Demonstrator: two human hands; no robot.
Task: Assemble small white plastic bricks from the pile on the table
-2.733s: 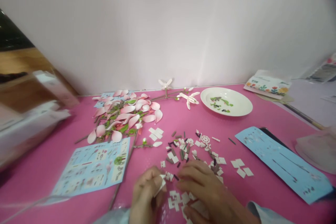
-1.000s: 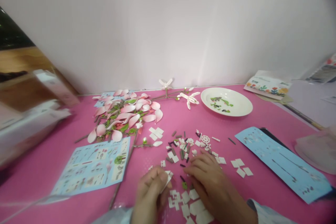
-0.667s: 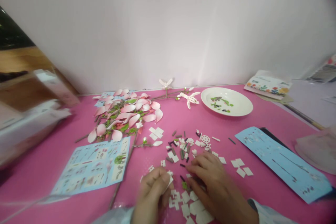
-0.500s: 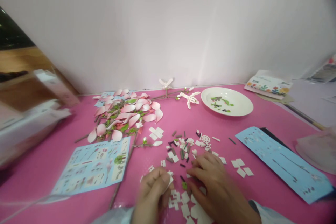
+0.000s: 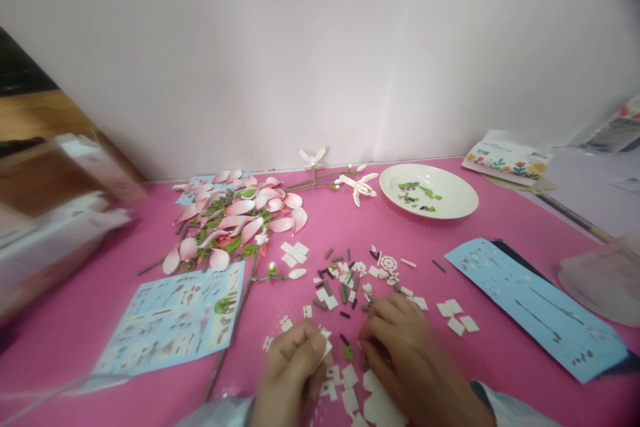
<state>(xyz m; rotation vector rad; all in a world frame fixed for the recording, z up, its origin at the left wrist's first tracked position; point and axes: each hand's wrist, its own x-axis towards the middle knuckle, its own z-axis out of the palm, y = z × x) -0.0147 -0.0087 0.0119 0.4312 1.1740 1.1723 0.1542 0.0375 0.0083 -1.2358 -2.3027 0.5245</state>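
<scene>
The left hand point(image 5: 291, 365) pinches a small white plastic piece point(image 5: 326, 349) in a narrow, close grip at the fingertips. The right hand point(image 5: 403, 363) curls just beside a small green plastic piece point(image 5: 349, 352) — whether it holds anything cannot be told — above flat white plastic tiles point(image 5: 350, 395) on a pink mat point(image 5: 75, 293).

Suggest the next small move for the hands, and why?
Probably the right hand should pick up the green piece lying just beside its fingers. The left hand is pinching a white piece, while the right seems free, though I can't tell whether it holds anything.
</scene>
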